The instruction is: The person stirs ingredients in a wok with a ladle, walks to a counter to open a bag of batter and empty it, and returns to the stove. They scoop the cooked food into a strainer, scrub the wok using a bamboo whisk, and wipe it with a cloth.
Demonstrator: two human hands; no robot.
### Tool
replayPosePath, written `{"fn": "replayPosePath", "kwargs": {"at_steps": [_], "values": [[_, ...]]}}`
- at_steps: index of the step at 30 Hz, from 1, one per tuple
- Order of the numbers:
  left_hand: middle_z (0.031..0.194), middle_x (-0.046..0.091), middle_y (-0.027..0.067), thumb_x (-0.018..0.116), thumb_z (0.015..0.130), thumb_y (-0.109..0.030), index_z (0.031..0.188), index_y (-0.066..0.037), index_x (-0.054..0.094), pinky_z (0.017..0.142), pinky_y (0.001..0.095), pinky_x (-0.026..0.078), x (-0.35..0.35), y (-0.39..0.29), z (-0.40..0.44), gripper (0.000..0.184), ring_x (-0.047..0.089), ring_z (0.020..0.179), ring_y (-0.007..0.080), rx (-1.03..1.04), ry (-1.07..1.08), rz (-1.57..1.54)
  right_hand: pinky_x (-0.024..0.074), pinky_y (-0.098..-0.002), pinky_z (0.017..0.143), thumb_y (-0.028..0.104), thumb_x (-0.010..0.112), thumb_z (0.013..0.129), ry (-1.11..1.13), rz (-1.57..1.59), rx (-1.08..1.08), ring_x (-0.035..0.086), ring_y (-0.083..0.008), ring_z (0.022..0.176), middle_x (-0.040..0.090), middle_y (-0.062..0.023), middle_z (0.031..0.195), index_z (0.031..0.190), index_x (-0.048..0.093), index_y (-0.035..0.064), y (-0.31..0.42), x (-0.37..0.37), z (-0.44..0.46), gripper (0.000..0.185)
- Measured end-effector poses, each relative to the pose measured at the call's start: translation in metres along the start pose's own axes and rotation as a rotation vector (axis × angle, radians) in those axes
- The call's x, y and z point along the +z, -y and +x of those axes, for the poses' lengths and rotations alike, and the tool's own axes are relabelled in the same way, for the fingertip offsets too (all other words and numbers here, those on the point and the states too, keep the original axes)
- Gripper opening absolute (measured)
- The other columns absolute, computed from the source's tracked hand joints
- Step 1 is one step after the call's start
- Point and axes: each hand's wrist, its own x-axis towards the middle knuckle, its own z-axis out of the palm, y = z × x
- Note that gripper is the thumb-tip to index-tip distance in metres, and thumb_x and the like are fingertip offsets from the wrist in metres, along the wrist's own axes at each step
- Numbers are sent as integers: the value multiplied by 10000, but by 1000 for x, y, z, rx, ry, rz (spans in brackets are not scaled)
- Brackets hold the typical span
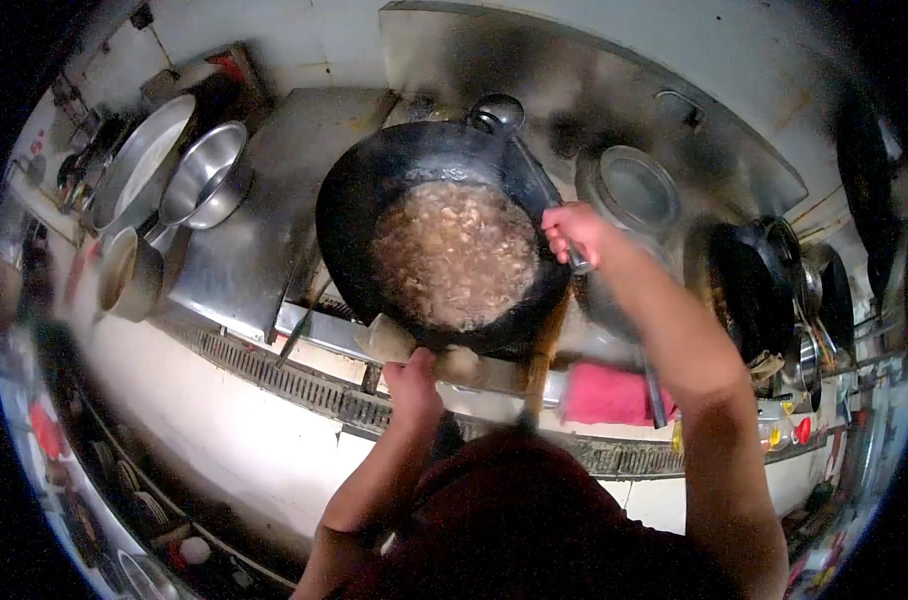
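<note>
A large black wok (349, 200) stands on the stove, with small pieces of food in brown liquid (456, 255) inside it. My right hand (572, 236) is closed round the handle of a ladle (501, 112), whose bowl rests at the wok's far rim. At the near rim my left hand (412, 382) is closed on a pale cloth (389, 340), pressed against the wok's edge.
Metal bowls (206, 178) stand at the left beside a steel counter (264, 190). Right of the wok is a round metal lid or pan (636, 188). A pink cloth (614, 395) lies on the front ledge, and dark pans (754, 285) stand further right.
</note>
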Motion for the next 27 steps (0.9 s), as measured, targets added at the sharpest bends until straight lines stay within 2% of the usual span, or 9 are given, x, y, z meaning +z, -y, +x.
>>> {"fn": "replayPosePath", "kwargs": {"at_steps": [3, 4, 5, 8, 10, 15, 17, 25, 27], "values": [[713, 462, 35, 533, 718, 7, 840, -54, 424, 437, 257, 399, 12, 10, -19, 174, 479, 575, 140, 93, -34, -40, 332, -245, 345, 93, 497, 736, 166, 27, 75, 368, -82, 381, 385, 13, 502, 562, 376, 119, 15, -32, -13, 214], [708, 460, 32, 530, 716, 13, 844, -51, 427, 448, 269, 415, 18, 12, -27, 176, 479, 577, 142, 141, -59, -49, 332, -245, 345, 93, 497, 736, 175, 28, 76, 368, -82, 381, 385, 13, 502, 562, 376, 119, 17, -41, -13, 214], [767, 483, 49, 514, 719, 27, 921, -1, 438, 573, 283, 434, 22, 14, -35, 217, 495, 644, 154, 79, -121, -32, 337, -245, 344, 105, 496, 737, 211, 62, 126, 370, -88, 374, 390, 12, 475, 548, 387, 122, 19, -47, -10, 219], [786, 481, 58, 519, 709, 29, 923, -12, 430, 573, 284, 436, 31, 27, -52, 235, 492, 651, 157, 50, -85, -10, 341, -228, 339, 128, 486, 739, 257, 82, 191, 374, -88, 363, 398, 20, 447, 533, 393, 130, 25, -64, -18, 226], [779, 482, 58, 524, 704, 25, 908, -12, 433, 573, 286, 435, 50, 37, -67, 226, 490, 647, 160, 50, -108, -53, 314, -193, 334, 121, 482, 724, 258, 58, 179, 363, -46, 376, 374, 45, 482, 535, 353, 144, 30, -79, -30, 231], [775, 487, 62, 541, 685, 10, 888, -3, 443, 574, 287, 428, 85, 51, -83, 225, 485, 642, 166, 31, -223, -72, 381, -225, 332, 115, 486, 721, 249, 142, 220, 409, -84, 361, 415, 15, 456, 548, 395, 128, 32, -114, -31, 195], [787, 489, 69, 553, 670, 0, 872, 8, 439, 581, 281, 417, 91, 56, -85, 232, 480, 652, 163, 98, -178, -4, 383, -226, 331, 114, 482, 720, 253, 164, 221, 409, -84, 361, 419, 15, 455, 547, 395, 127, 29, -128, -29, 194], [785, 485, 73, 558, 657, 14, 843, 16, 427, 594, 275, 407, 109, 80, -94, 228, 474, 666, 156, 124, -174, 72, 378, -212, 316, 121, 464, 736, 238, 216, 215, 411, -70, 353, 404, 35, 452, 510, 374, 135, 17, -168, -54, 244], [789, 485, 75, 555, 659, 20, 845, 15, 426, 598, 276, 409, 110, 83, -95, 227, 475, 669, 156, 122, -192, 82, 369, -205, 310, 135, 463, 743, 229, 190, 147, 410, -72, 348, 394, 43, 439, 491, 370, 144, 13, -172, -61, 269]]}}
